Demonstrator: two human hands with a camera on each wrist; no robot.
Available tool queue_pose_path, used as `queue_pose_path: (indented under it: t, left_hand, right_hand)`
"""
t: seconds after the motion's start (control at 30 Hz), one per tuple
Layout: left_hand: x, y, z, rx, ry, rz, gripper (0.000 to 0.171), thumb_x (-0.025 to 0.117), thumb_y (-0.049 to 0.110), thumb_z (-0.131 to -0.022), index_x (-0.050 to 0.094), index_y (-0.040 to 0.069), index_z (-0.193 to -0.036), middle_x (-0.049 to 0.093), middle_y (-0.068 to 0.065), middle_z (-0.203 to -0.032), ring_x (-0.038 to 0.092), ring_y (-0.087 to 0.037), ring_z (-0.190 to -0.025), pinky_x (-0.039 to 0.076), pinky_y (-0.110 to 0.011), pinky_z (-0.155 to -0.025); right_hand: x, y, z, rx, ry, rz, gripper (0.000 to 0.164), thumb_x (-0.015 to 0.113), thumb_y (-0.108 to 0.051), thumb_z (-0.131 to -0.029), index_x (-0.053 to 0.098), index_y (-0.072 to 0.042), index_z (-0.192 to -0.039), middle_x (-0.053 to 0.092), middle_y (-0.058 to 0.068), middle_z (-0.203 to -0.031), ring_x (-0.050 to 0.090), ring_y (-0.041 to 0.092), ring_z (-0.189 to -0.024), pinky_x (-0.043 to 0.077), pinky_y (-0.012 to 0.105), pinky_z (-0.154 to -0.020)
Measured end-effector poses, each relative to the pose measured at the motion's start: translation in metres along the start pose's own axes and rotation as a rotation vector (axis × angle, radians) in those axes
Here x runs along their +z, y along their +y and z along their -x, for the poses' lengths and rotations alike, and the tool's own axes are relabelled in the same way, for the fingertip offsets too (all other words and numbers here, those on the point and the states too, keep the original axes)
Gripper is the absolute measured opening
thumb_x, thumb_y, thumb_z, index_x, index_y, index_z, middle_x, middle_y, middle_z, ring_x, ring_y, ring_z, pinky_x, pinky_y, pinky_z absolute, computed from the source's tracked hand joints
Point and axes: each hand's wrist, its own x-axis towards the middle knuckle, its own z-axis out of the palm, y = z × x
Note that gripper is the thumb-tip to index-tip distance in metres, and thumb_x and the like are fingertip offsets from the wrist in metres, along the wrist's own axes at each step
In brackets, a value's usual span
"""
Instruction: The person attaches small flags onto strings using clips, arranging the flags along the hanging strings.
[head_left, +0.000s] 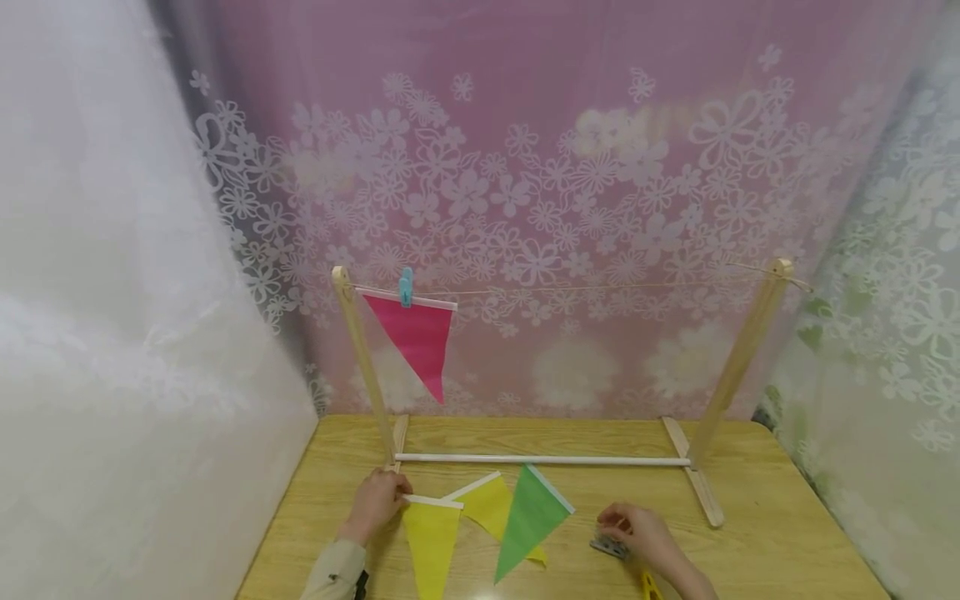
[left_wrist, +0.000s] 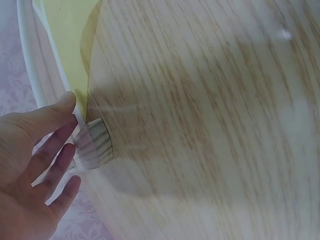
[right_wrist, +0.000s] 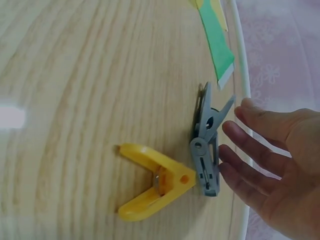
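In the head view my left hand pinches the corner of a yellow pennant by its white top edge. The left wrist view shows thumb and forefinger on that corner, with the other fingers spread. My right hand is beside a grey clothespin on the table, its fingers loosely extended around the clip's near side. Whether the fingertips touch it I cannot tell. A yellow spring clamp lies against the grey clothespin. A green pennant overlaps a second yellow pennant between my hands.
Behind the pennants stands a wooden frame with a left post, a right post and a white bottom rod. A string spans the posts; a blue clothespin holds a pink pennant on it. Flowered curtains surround the table.
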Motion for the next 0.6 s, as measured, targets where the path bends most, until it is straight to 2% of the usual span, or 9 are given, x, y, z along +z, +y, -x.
queue_pose_path:
  t: [0.13,0.33,0.6]
  left_hand:
    - [0.0029,-0.002,0.0003,0.005,0.001,0.002,0.019,0.09,0.004,-0.07,0.076,0.012,-0.079,0.072,-0.003,-0.078,0.059,-0.021,-0.073,0.054,-0.037,-0.064]
    - [0.0013,0.0009,0.001,0.021,0.005,-0.015,0.02,0.091,0.006,-0.069,0.074,0.013,-0.078,0.07,-0.002,-0.077,0.06,-0.021,-0.073,0.055,-0.04,-0.066]
    - [-0.0019,0.007,0.0017,-0.009,-0.027,-0.012,0.02,0.091,0.008,-0.069,0.072,0.013,-0.075,0.067,-0.002,-0.074,0.055,-0.02,-0.073,0.05,-0.046,-0.07]
  right_hand:
    - [0.0029,0.0062,0.001,0.042,-0.025,0.013,0.012,0.076,-0.018,-0.091,0.075,-0.01,-0.099,0.07,-0.006,-0.088,0.061,0.004,-0.074,0.052,0.022,-0.063]
    - [0.0066,0.0071,0.0008,0.041,-0.003,0.058,0.008,0.079,-0.012,-0.087,0.075,-0.012,-0.094,0.069,-0.009,-0.084,0.062,0.003,-0.073,0.053,0.022,-0.064]
    - [0.0087,0.009,0.0036,0.031,-0.012,0.042,0.01,0.081,-0.012,-0.085,0.072,-0.013,-0.091,0.068,-0.009,-0.083,0.06,0.001,-0.073,0.052,0.021,-0.063]
